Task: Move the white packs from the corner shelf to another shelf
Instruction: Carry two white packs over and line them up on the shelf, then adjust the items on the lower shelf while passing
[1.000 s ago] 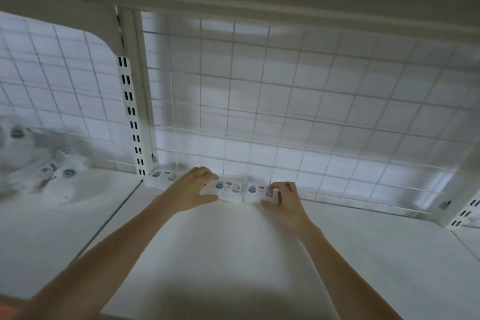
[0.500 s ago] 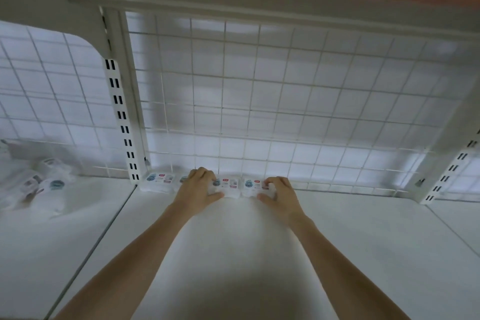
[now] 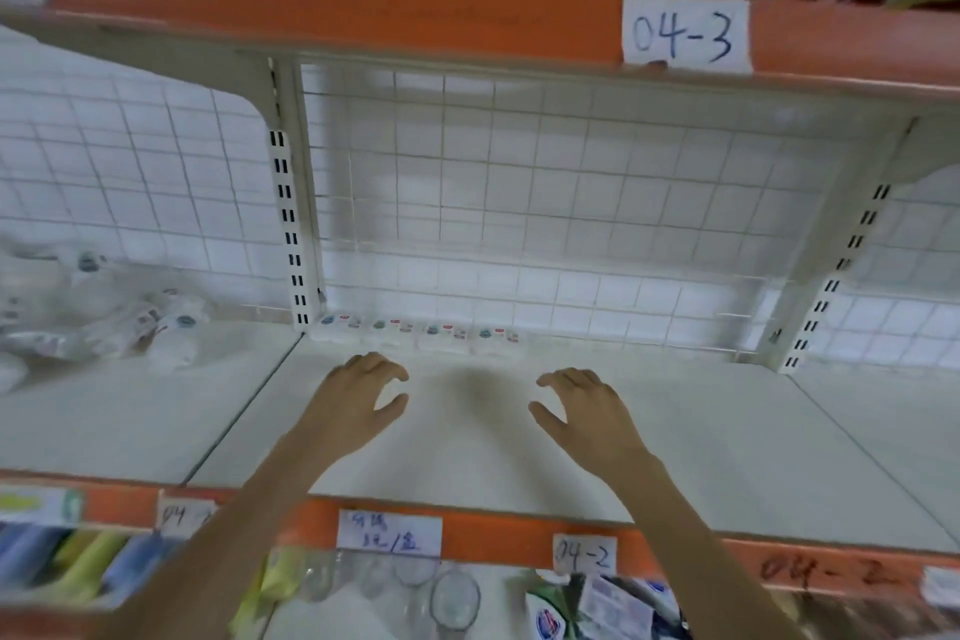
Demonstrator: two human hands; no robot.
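A row of several small white packs (image 3: 415, 335) lies side by side at the back of the white shelf (image 3: 675, 431), against the wire grid. More white packs (image 3: 130, 327) lie in a loose heap on the neighbouring shelf section at the left. My left hand (image 3: 358, 400) hovers over the shelf a little in front of the row, fingers loosely spread and holding nothing. My right hand (image 3: 587, 411) is beside it to the right, also relaxed and empty. Neither hand touches a pack.
An upright slotted post (image 3: 288, 229) divides the two shelf sections. Above runs an orange shelf edge with a label "04-3" (image 3: 685, 34). The orange front edge below carries the label "04-2" (image 3: 584, 556), with bottles and packets on the lower shelf.
Both hands have let go of the packs in the row and pulled back toward me. The view has drawn back and now shows the shelf edges above and below.
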